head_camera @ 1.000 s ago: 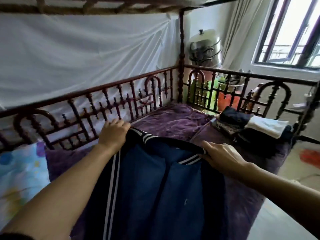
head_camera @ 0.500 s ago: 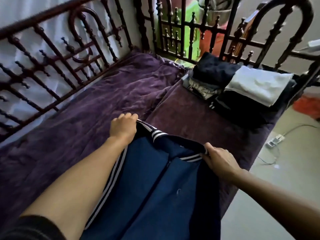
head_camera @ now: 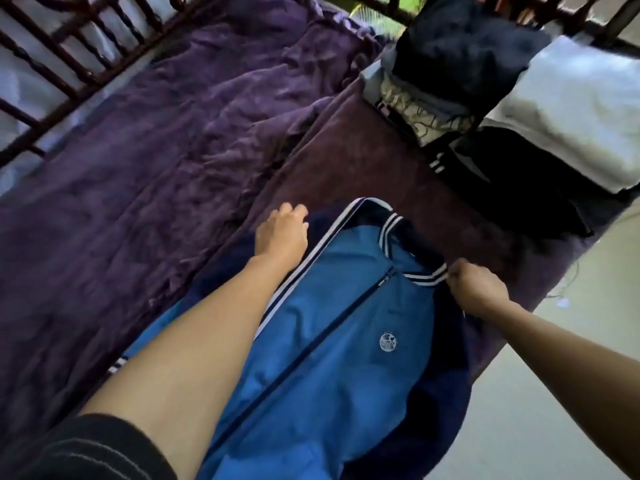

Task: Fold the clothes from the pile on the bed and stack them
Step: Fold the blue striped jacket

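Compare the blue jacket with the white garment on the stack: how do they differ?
The blue jacket lies spread out; the white garment is folded. The blue jacket lies directly on the purple cover, the white garment on top of dark clothes. The right hand pinches the blue jacket's collar; no hand touches the white garment. Both are on the bed.

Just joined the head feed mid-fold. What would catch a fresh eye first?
The bright blue zip-up jacket with a white-striped collar, spread front-up in the lower middle, dominates; the left hand holds its shoulder and the right hand pinches the collar's end. At the upper right sits a stack of folded clothes topped by a white folded garment, and a rumpled purple blanket fills the left.
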Motion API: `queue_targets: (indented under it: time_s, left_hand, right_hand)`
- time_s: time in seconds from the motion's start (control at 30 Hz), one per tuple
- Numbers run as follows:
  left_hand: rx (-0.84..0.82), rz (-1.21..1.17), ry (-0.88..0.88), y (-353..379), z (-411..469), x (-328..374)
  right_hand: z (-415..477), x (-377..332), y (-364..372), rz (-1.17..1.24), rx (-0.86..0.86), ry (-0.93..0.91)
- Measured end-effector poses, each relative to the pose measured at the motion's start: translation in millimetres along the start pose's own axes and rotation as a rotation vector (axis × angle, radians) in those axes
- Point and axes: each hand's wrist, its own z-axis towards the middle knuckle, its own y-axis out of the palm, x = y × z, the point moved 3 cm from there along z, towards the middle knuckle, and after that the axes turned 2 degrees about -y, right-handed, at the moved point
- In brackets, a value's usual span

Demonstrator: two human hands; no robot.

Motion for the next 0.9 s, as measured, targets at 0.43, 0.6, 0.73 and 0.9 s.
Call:
queue_targets:
  time_s: [0.43,0.6,0.73,0.9]
  left_hand:
    - [-0.390,0.197,-0.589,91,-225,-221]
    - [-0.199,0.075,-0.610,151,-225,-247]
    - [0.051,-0.149,-0.563,148,-194,-262]
    - [0.502,-0.525,-0.841,72,-147,-348]
  right_hand:
    - [-7,-235,76,-0.327,-0.143,-0.612]
    - [9,-296,149,-0.522,-0.065,-0.788]
    - [30,-317,150,-0.379,0.097,-0.774]
    - [61,-384,75,-0.201,0.272,-0.661]
